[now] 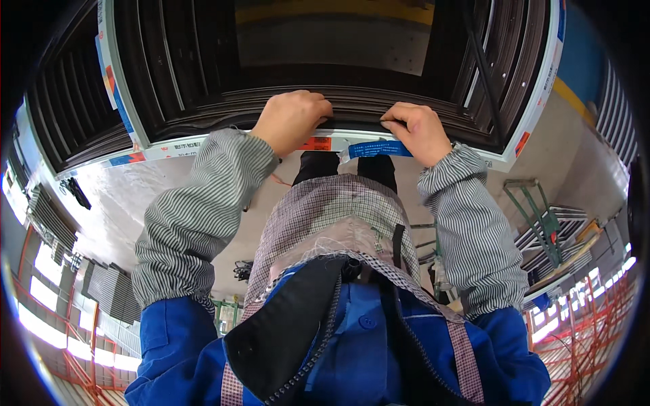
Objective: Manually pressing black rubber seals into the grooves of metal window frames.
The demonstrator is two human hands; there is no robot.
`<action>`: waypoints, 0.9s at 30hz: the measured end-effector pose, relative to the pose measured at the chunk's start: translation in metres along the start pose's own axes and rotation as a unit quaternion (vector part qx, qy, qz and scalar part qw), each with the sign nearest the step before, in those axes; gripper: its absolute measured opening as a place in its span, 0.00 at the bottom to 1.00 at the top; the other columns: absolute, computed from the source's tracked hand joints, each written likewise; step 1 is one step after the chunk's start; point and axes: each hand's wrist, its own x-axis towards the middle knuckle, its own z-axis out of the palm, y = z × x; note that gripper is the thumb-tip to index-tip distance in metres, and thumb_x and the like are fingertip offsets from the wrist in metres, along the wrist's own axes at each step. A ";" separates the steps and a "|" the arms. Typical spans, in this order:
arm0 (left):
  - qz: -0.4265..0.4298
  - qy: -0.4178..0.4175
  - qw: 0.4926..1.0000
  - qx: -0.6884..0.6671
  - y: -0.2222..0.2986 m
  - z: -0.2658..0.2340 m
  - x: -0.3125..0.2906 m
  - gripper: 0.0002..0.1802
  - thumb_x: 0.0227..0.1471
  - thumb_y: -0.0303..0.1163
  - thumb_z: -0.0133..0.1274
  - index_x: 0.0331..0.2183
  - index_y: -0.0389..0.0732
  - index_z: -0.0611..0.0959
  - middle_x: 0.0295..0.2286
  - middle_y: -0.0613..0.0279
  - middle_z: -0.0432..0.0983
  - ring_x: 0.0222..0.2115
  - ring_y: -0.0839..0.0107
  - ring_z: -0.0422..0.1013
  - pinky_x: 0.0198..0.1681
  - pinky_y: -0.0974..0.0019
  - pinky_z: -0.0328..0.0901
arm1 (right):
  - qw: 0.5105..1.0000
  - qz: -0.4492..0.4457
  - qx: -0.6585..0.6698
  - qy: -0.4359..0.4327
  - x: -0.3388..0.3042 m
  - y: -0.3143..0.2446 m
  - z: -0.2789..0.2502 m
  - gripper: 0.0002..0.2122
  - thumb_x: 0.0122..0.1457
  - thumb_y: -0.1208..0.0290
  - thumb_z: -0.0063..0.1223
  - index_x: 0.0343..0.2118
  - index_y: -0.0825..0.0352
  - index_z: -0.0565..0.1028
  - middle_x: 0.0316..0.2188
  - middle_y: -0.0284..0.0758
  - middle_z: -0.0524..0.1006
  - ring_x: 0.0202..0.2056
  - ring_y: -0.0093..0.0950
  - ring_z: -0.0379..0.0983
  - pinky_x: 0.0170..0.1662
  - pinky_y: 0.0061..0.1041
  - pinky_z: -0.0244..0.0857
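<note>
A dark brown window frame (271,100), with white printed protective film on its outer edge, lies in front of me. Along its near side runs a black rubber sealing strip (357,124). My left hand (292,122) is closed over the strip, fingers curled down and their tips hidden in the frame. To the right, my right hand (418,132) pinches the strip between thumb and bent fingers. A short stretch of strip shows between both hands. Just below the right hand, a loose piece of blue printed film (378,149) hangs from the edge.
A loose black strip (482,71) crosses the frame's right side diagonally. Another dark frame section (74,101) adjoins on the left. A green metal stand (542,223) is on the floor at right, near stacked profiles. Grey stacked material (112,291) stands at left.
</note>
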 end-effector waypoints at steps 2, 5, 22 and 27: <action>0.004 -0.006 1.000 0.031 0.002 -0.001 0.000 0.08 0.50 0.28 0.57 0.35 0.43 0.84 0.36 0.64 0.80 0.39 0.64 0.76 0.42 0.64 0.72 | 1.000 0.002 -0.003 -0.005 0.000 -0.001 0.000 0.07 0.56 0.74 0.56 0.35 0.71 0.79 0.31 0.39 0.79 0.33 0.34 0.77 0.38 0.28 0.71; -0.008 -0.018 1.000 -0.009 -0.003 -0.001 0.002 0.08 0.52 0.29 0.56 0.36 0.42 0.84 0.35 0.63 0.80 0.39 0.63 0.76 0.43 0.62 0.71 | 1.000 0.016 -0.009 -0.002 0.000 -0.003 0.000 0.07 0.56 0.74 0.56 0.35 0.71 0.79 0.31 0.39 0.79 0.33 0.34 0.77 0.39 0.28 0.71; -0.017 0.024 0.999 -0.033 0.004 0.003 -0.004 0.06 0.50 0.28 0.56 0.34 0.41 0.83 0.32 0.63 0.78 0.38 0.63 0.75 0.42 0.60 0.71 | 1.000 -0.012 -0.002 -0.014 -0.003 -0.002 0.001 0.08 0.57 0.71 0.55 0.35 0.71 0.78 0.32 0.39 0.77 0.35 0.37 0.76 0.42 0.31 0.69; -0.015 -0.001 0.999 -0.044 0.001 0.000 -0.004 0.07 0.49 0.28 0.56 0.34 0.41 0.82 0.32 0.62 0.78 0.38 0.62 0.75 0.42 0.60 0.70 | 0.993 -0.100 -0.059 -0.003 -0.007 -0.021 0.017 0.25 0.49 0.58 0.63 0.43 0.73 0.73 0.40 0.41 0.72 0.44 0.40 0.70 0.47 0.35 0.66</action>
